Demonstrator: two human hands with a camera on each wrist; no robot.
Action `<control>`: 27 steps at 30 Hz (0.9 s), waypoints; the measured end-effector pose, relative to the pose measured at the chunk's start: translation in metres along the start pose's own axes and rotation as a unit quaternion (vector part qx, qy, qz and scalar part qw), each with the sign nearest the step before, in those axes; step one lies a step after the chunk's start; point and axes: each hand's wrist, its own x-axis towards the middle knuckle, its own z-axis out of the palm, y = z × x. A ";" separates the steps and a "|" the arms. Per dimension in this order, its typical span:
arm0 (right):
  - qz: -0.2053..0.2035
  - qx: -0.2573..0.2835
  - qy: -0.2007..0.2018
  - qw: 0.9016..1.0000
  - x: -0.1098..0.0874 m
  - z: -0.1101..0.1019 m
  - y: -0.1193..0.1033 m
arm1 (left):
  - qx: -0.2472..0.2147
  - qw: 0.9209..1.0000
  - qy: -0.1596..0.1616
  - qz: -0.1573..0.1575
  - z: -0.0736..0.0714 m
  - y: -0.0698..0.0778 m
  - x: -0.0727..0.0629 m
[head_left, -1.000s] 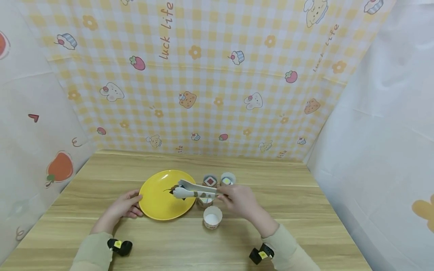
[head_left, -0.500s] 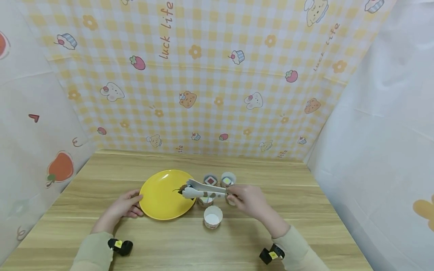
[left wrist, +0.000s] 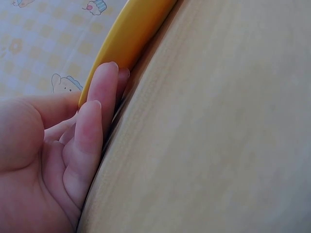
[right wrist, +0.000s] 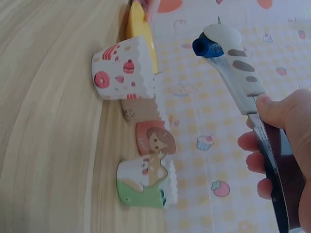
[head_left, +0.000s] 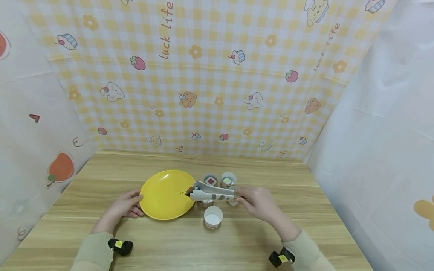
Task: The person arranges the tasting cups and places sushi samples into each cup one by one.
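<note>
My left hand (head_left: 127, 204) pinches the left rim of a yellow plate (head_left: 162, 199), thumb over the edge and fingers against its underside in the left wrist view. My right hand (head_left: 255, 201) grips the handles of white kitchen tongs (head_left: 217, 191) with grey-brown spots. Between the tong tips sits a small dark thing (head_left: 190, 191) with a thin stalk; it looks blue (right wrist: 208, 46) in the right wrist view, and its kind is unclear. The tong tips hang above the plate's right edge, near the paper cups. One white paper cup (head_left: 213, 218) stands nearest the front.
Behind it are other paper baking cups: one with a red-centred diamond piece (head_left: 210, 180), one with a yellow-green piece (head_left: 228, 180), one partly under the tongs (head_left: 206, 203). A wooden table (head_left: 169, 244) carries everything; a checked cloth (head_left: 217, 82) hangs behind.
My right hand has moved to the right with the tongs and the small dark thing, from over the plate to its right edge. My left hand and the plate have stayed put.
</note>
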 end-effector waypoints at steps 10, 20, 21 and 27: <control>0.001 0.012 0.004 1.000 -0.017 -0.009 0.010 | 0.002 1.000 0.000 0.002 0.000 0.000 0.000; 0.005 0.021 -0.013 1.000 -0.033 -0.013 0.019 | 0.007 1.000 0.001 0.000 0.000 0.001 0.001; 0.007 0.020 -0.015 1.000 -0.035 -0.014 0.020 | 0.007 1.000 0.002 0.000 0.000 0.001 0.001; -0.001 0.020 -0.023 1.000 -0.043 -0.014 0.023 | 0.007 1.000 0.003 -0.002 0.000 0.001 0.000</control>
